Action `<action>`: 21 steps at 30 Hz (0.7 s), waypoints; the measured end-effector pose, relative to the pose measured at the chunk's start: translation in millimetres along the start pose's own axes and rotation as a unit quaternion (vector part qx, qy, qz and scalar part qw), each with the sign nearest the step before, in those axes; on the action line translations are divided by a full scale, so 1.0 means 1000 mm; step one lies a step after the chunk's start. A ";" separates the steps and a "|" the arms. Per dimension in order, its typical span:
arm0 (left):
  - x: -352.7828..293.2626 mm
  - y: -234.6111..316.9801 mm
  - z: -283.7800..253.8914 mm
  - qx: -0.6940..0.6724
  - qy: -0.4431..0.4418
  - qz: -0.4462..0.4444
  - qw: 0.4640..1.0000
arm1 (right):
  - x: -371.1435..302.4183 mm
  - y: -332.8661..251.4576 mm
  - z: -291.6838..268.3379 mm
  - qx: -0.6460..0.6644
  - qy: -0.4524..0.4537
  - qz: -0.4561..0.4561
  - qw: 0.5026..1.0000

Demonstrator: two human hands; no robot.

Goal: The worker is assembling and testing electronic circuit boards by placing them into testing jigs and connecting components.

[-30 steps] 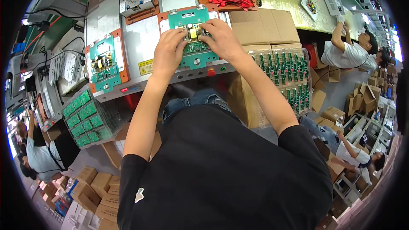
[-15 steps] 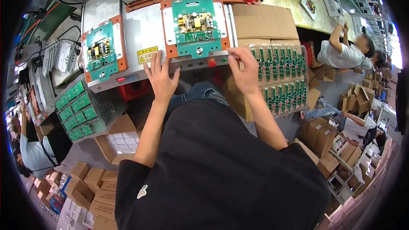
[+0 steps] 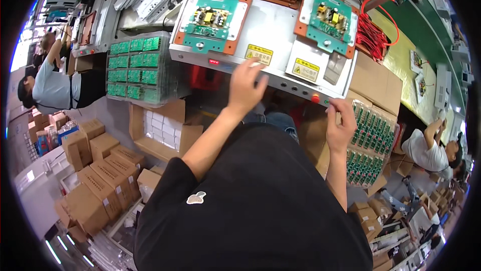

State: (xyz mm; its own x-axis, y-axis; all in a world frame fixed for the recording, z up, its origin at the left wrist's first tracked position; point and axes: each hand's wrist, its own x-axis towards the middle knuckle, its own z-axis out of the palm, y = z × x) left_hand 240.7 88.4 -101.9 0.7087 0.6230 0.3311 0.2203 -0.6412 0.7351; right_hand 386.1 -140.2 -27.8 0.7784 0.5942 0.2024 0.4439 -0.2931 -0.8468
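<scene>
Left hand [image 3: 247, 88] — fingers spread, empty, beside the yellow label [image 3: 259, 53] | right hand [image 3: 341, 124] — fingers half-curled, empty, near the green button [image 3: 326, 102] | left board [image 3: 209, 18] and right board [image 3: 331, 19] lie in green fixtures [image 3: 213, 45] on the metal tabletop [image 3: 274, 28] | my advice: hands clear of boards, any press light
</scene>
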 end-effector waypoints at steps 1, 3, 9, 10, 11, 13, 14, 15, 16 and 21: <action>0.008 -0.006 -0.021 0.087 0.073 0.050 0.992 | -0.001 -0.003 0.003 -0.004 -0.007 -0.021 1.000; 0.024 -0.036 -0.064 0.164 0.135 0.051 0.976 | -0.005 -0.016 0.009 -0.001 -0.012 -0.034 0.999; 0.057 -0.082 -0.093 0.154 0.015 0.037 0.987 | 0.004 -0.036 0.045 -0.014 -0.028 -0.078 0.996; 0.056 -0.081 -0.088 0.163 0.013 0.030 0.986 | 0.005 -0.044 0.051 -0.026 -0.027 -0.105 0.994; 0.053 -0.079 -0.085 0.172 0.011 0.023 0.985 | 0.006 -0.055 0.057 -0.015 -0.024 -0.077 0.997; 0.051 -0.067 -0.083 0.130 -0.012 0.005 0.991 | 0.006 -0.069 0.069 -0.021 -0.022 -0.075 0.997; 0.049 -0.060 -0.086 0.100 -0.032 -0.017 0.994 | 0.005 -0.076 0.075 -0.016 -0.025 -0.077 0.997; 0.045 -0.052 -0.093 0.070 -0.049 0.000 0.996 | 0.005 -0.083 0.079 -0.017 -0.036 -0.086 0.995; 0.044 -0.050 -0.095 0.061 -0.053 0.003 0.997 | 0.003 -0.086 0.084 -0.015 -0.045 -0.093 0.995; 0.052 -0.048 -0.107 0.012 -0.053 0.123 0.991 | 0.010 -0.108 0.097 -0.024 -0.103 -0.131 0.986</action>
State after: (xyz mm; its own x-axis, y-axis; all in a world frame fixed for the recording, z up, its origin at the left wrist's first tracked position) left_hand 195.7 199.6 -56.8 0.8092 0.3962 0.4339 0.0470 -0.7798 0.6243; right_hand 302.8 -29.6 17.9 0.5308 0.7917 0.3025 0.6418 -0.1424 -0.7535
